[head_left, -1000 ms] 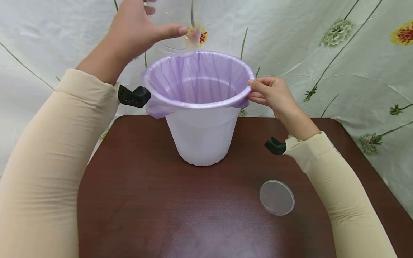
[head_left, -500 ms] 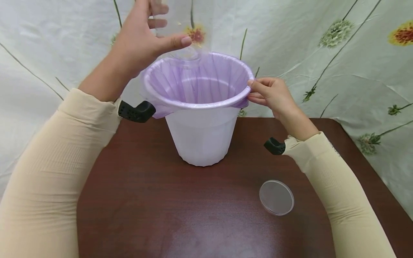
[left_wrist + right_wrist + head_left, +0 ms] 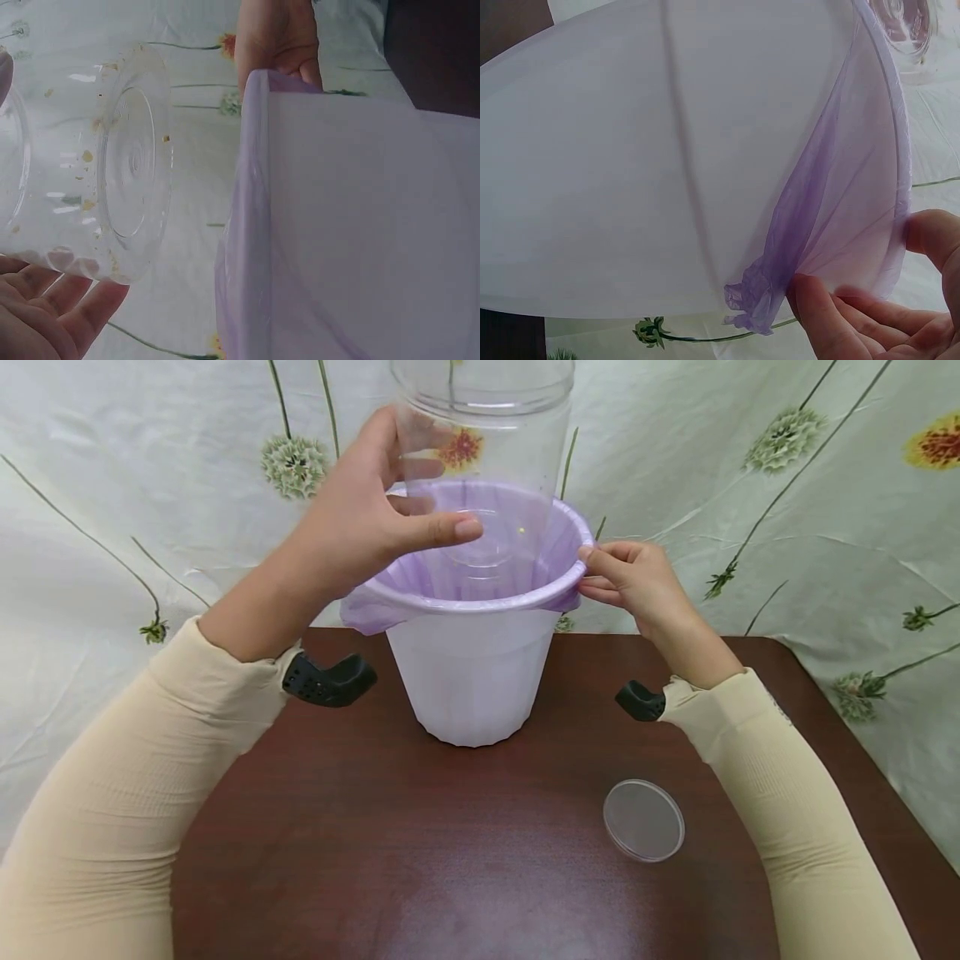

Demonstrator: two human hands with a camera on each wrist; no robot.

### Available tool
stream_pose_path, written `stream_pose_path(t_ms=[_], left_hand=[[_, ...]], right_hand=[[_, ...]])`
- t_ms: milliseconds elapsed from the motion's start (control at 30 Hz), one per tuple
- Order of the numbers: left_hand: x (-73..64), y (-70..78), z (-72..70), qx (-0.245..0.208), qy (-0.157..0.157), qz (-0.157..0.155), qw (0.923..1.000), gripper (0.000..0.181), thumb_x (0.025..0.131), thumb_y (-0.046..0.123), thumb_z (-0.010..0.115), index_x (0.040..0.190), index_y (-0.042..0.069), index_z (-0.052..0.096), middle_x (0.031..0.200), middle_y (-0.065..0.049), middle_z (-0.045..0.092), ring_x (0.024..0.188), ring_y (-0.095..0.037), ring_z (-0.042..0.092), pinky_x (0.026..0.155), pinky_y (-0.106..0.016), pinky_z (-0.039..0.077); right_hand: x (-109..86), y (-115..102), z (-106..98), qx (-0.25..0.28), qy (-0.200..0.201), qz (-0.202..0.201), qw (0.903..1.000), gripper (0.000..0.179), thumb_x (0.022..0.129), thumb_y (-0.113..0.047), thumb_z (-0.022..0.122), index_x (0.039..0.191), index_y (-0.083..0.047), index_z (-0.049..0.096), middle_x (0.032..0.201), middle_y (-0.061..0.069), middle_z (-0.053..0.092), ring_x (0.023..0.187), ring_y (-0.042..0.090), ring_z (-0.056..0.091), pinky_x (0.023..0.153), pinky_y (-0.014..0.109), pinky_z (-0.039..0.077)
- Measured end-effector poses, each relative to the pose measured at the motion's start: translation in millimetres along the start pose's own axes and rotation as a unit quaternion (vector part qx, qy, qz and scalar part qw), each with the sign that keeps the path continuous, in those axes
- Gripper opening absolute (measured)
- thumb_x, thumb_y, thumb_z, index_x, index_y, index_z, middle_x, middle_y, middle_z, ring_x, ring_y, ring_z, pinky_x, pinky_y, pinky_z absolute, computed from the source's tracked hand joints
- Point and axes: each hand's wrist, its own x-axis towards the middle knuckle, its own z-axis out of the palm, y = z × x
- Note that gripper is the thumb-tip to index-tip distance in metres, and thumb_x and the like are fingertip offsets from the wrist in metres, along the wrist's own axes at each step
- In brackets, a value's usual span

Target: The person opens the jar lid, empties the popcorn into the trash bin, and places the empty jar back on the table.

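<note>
Over the bin's opening my left hand (image 3: 367, 510) grips a clear plastic jar (image 3: 502, 460), thumb and fingers spread round its side. The jar's ringed neck is at the top, and its base faces down toward the bin. Small yellowish crumbs cling to the jar's lower part, seen in the left wrist view. A white bin (image 3: 472, 672) stands on the table, with a purple bag (image 3: 367, 612) lining it and folded over the rim. My right hand (image 3: 641, 583) pinches the bag-covered rim on the right side, thumb and fingers on either side, as the right wrist view shows.
A round clear lid (image 3: 643, 820) lies flat on the dark brown table (image 3: 360, 843), in front of the bin to the right. Behind the table hangs a pale cloth (image 3: 675, 452) with a flower print. Black wrist mounts (image 3: 330, 681) stick out from the sleeves.
My left hand has moved down and to the right with the jar, bringing more of the jar into view above the bin. My right hand stays on the rim.
</note>
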Motion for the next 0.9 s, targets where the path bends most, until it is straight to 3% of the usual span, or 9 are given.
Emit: stream_pose_path(t_ms=[133, 233, 433, 633, 767, 900], left_hand=[[-8.7, 2.5, 7.1, -0.043, -0.021, 0.016, 0.9987, 0.073, 0.069, 0.015, 0.077, 0.129, 0.012, 0.035, 0.129, 0.000, 0.041, 0.117, -0.017, 0.040, 0.091, -0.034, 0.040], [-16.1, 0.6, 12.2, -0.050, -0.039, 0.022, 0.9978, 0.075, 0.069, 0.014, 0.077, 0.130, 0.012, 0.034, 0.128, 0.001, 0.041, 0.117, -0.016, 0.042, 0.093, -0.034, 0.038], [-30.0, -14.6, 28.6, -0.073, -0.079, 0.052, 0.9929, 0.082, 0.066, 0.005, 0.078, 0.132, 0.006, 0.030, 0.130, -0.002, 0.038, 0.117, -0.017, 0.042, 0.093, -0.035, 0.038], [-45.1, -26.0, 43.1, -0.093, -0.073, 0.103, 0.9876, 0.088, 0.060, -0.001, 0.081, 0.132, 0.001, 0.028, 0.132, -0.006, 0.038, 0.121, -0.014, 0.036, 0.097, -0.033, 0.034], [-51.6, -29.0, 49.3, -0.096, -0.078, 0.131, 0.9837, 0.090, 0.059, -0.002, 0.081, 0.132, 0.002, 0.030, 0.132, -0.005, 0.038, 0.122, -0.013, 0.035, 0.097, -0.031, 0.033], [-57.0, -35.5, 55.4, -0.087, -0.097, 0.141, 0.9813, 0.092, 0.059, 0.003, 0.083, 0.133, 0.003, 0.029, 0.133, -0.002, 0.037, 0.124, -0.012, 0.033, 0.097, -0.031, 0.033]], right_hand=[[-0.2, 1, -1, 0.004, 0.000, -0.004, 1.0000, 0.025, 0.081, -0.011, 0.065, 0.096, 0.008, 0.060, 0.085, 0.011, 0.062, 0.071, 0.018, 0.065, 0.069, 0.029, 0.050], [-0.7, 1, -1, 0.009, 0.000, -0.005, 1.0000, 0.015, 0.081, -0.010, 0.065, 0.089, 0.003, 0.063, 0.084, 0.011, 0.062, 0.070, 0.018, 0.065, 0.070, 0.029, 0.050], [-1.2, 1, 0, -0.009, 0.011, -0.001, 0.9999, 0.009, 0.082, -0.012, 0.065, 0.082, -0.004, 0.065, 0.085, 0.006, 0.061, 0.069, 0.014, 0.064, 0.067, 0.025, 0.051], [0.7, 3, 1, -0.033, 0.024, -0.011, 0.9991, 0.008, 0.081, -0.014, 0.066, 0.078, -0.006, 0.066, 0.071, 0.001, 0.061, 0.065, 0.008, 0.060, 0.062, 0.021, 0.050], [0.1, 4, 1, -0.035, 0.027, -0.016, 0.9989, 0.017, 0.080, -0.014, 0.067, 0.088, 0.002, 0.066, 0.071, 0.004, 0.063, 0.063, 0.010, 0.061, 0.060, 0.021, 0.050], [-0.2, 3, 1, 0.010, 0.021, -0.006, 0.9997, 0.035, 0.079, -0.009, 0.067, 0.106, 0.010, 0.058, 0.079, 0.010, 0.064, 0.065, 0.017, 0.064, 0.068, 0.028, 0.051]])
